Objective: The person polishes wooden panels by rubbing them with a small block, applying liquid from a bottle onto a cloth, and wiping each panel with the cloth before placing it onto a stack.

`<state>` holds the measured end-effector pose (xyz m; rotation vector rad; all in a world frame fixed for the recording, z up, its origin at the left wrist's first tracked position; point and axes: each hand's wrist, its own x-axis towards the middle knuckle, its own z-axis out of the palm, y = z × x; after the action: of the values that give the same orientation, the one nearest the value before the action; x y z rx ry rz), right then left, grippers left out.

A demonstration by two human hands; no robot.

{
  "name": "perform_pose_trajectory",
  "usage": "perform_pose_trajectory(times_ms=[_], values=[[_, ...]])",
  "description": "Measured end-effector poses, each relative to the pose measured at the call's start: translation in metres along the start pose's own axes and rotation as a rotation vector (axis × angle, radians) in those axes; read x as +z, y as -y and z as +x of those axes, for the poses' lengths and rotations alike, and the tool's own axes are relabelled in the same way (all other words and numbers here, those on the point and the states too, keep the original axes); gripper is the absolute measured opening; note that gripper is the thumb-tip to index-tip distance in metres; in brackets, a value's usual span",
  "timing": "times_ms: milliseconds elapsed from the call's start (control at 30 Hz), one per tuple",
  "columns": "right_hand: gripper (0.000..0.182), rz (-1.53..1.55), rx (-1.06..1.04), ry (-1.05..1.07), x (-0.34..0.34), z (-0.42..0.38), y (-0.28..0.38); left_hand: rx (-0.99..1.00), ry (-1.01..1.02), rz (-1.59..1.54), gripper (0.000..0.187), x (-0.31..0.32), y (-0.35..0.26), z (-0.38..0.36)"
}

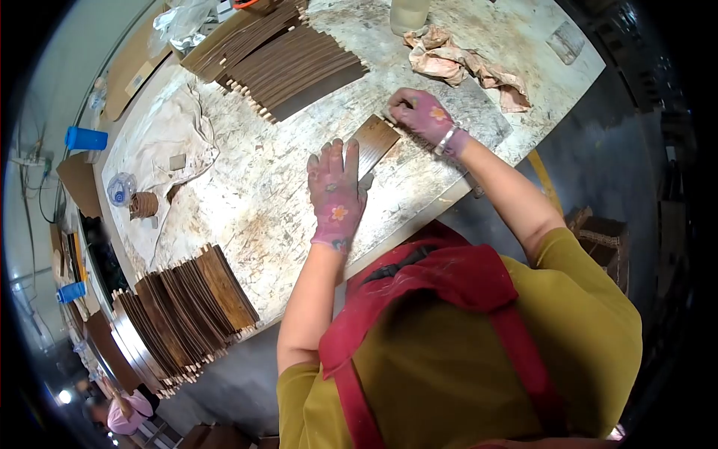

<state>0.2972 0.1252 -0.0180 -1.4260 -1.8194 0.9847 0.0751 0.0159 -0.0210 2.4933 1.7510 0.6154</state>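
Note:
A short brown wooden slat (379, 142) lies on the paint-marked worktable (262, 194), with small pale pegs at its far end. My left hand (336, 191), in a stained purple glove with a flower print, rests flat on the near end of the slat, fingers stretched out. At the far end is my right hand (422, 116), in a matching glove. Its fingers are curled in beside the pegs, and whatever they pinch is too small or hidden to make out.
Stacks of pegged dark slats stand at the back (299, 71) and at the left front edge (187, 307). A crumpled stained rag (456, 60) lies beside a jar (409, 15). To the left are a pale cloth (168, 142) and a blue cup (85, 138). Another person (129, 411) is far off.

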Motion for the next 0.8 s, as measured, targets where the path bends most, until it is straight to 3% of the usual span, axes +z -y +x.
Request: perform_pose_trajectory(times_ms=[100, 233, 333, 367, 467, 567, 667, 700, 800], values=[[0.023, -0.032, 0.064, 0.036, 0.012, 0.012, 0.003, 0.033, -0.014, -0.004, 0.061, 0.0, 0.001, 0.002], [0.023, -0.141, -0.012, 0.046, 0.016, 0.015, 0.004, 0.02, -0.016, -0.001, 0.06, -0.001, 0.0, 0.002], [0.024, -0.153, 0.079, 0.088, 0.006, 0.002, 0.009, 0.029, -0.024, -0.029, 0.06, -0.002, 0.002, 0.002], [0.023, -0.164, 0.007, 0.069, 0.007, -0.005, -0.007, 0.032, -0.016, -0.026, 0.06, -0.002, 0.003, 0.003], [0.022, -0.208, 0.186, 0.407, -0.031, -0.029, 0.024, 0.041, -0.001, -0.014, 0.059, -0.003, 0.004, 0.002], [0.021, 0.083, 0.037, 0.404, -0.045, -0.036, 0.003, 0.073, -0.024, 0.021, 0.059, -0.003, -0.001, 0.0], [0.023, 0.126, -0.044, 0.258, -0.031, -0.016, 0.036, 0.119, -0.021, -0.041, 0.059, 0.014, -0.02, -0.015], [0.024, 0.089, 0.091, 0.343, -0.023, -0.009, 0.054, 0.101, 0.006, -0.088, 0.058, 0.01, -0.027, -0.017], [0.023, -0.026, -0.437, 0.412, 0.03, 0.006, 0.074, 0.065, 0.015, -0.161, 0.051, 0.009, -0.029, -0.02]])
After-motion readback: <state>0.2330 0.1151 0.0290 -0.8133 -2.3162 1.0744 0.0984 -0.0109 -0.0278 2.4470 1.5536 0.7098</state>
